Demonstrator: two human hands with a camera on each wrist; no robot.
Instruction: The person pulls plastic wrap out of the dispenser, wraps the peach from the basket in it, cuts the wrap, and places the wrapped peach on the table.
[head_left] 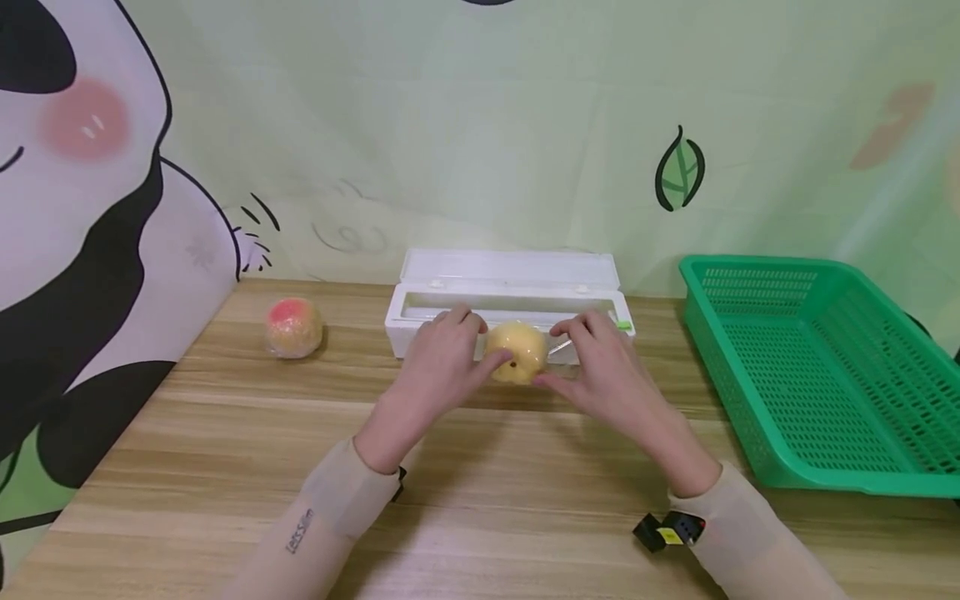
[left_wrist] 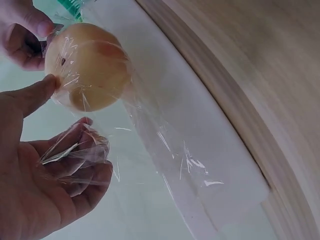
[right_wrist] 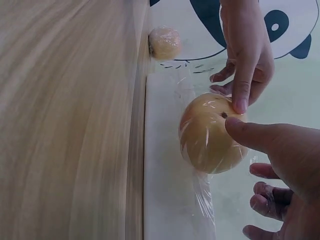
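Observation:
Held between both hands in front of the white box is a round, yellow fruit (head_left: 517, 354) with a dark stem spot. Clear cling film (left_wrist: 187, 162) covers it and stretches over to the white box (head_left: 398, 335). My left hand (head_left: 447, 360) presses its thumb on the fruit near the stem, its curled fingers gathering film below, as the left wrist view shows. On the other side, my right hand (head_left: 603, 371) has its thumb at the fruit and film around its bent fingers.
A film-covered fruit with a pink patch (head_left: 294, 328) rests on the wooden table left of the box. The box's lid (head_left: 510, 268) stands raised against the printed backdrop. A green plastic basket (head_left: 731, 408) occupies the right side.

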